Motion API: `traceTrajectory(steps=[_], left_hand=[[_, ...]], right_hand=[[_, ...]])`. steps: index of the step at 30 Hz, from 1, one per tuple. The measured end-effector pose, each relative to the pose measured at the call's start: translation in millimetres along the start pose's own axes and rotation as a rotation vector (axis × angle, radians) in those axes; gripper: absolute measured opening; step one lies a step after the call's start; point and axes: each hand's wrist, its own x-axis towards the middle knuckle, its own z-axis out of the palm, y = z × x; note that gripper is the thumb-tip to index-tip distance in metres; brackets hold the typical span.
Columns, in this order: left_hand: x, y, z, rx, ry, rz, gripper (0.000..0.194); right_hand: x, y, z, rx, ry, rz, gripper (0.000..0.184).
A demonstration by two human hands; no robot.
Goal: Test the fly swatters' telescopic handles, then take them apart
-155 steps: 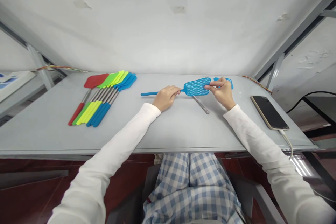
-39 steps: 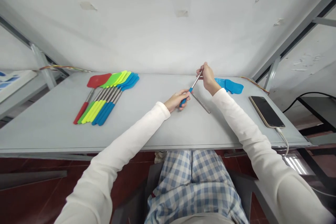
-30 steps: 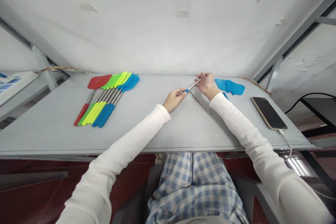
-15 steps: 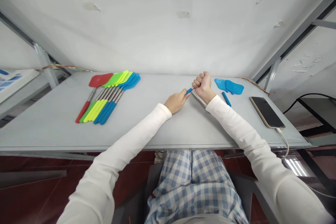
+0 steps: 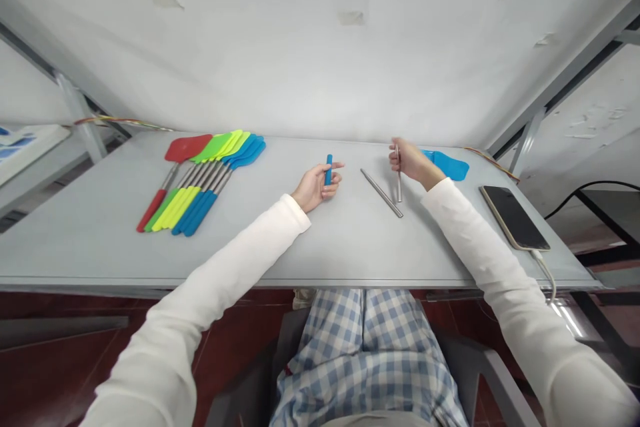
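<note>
Apart now, left hand [image 5: 314,189] holds blue grip [image 5: 329,169], right hand [image 5: 410,163] steel shaft [image 5: 399,185].

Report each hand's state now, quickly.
Left hand: closed, holding a blue plastic handle.
Right hand: closed, holding a metal rod.
</note>
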Motion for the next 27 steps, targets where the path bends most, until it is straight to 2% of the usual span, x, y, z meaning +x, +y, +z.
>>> traceTrajectory(steps=[2, 3, 6, 9, 10, 13, 17, 22, 27], left_hand=[[2, 1, -1.5, -0.015, 0.091, 0.057, 0.027], [2, 2, -2.4, -0.012, 0.137, 0.081, 0.033], [3, 3, -5.5, 0.033, 0.236, 0.133, 0.045], [5, 3, -7.9, 0.084, 0.278, 0.165, 0.049], [5, 4, -8.6, 0.098, 0.284, 0.175, 0.049], [7, 3, -10.3, 0.136, 0.284, 0.204, 0.052], [7, 2, -10.9, 0.161, 0.278, 0.239, 0.056], [5, -1, -6.0, 0.164, 0.264, 0.205, 0.047], [1, -2, 0.2, 0.173, 0.223, 0.185, 0.042]], right_hand=[[-7, 12, 23, -0.198, 0.010, -0.040, 0.008], [-11, 17, 33, -0.288, 0.016, -0.065, 0.011], [-27, 25, 53, -0.649, 0.049, -0.175, 0.036], [-44, 31, 61, -0.944, 0.055, -0.272, 0.063], [-49, 32, 62, -0.976, 0.038, -0.298, 0.065], [-57, 34, 61, -0.973, 0.002, -0.365, 0.049], [-57, 32, 54, -0.914, 0.051, -0.323, 0.044], [-52, 29, 43, -0.965, 0.050, -0.243, 0.053], [-40, 29, 31, -1.056, 0.009, -0.260, 0.065]])
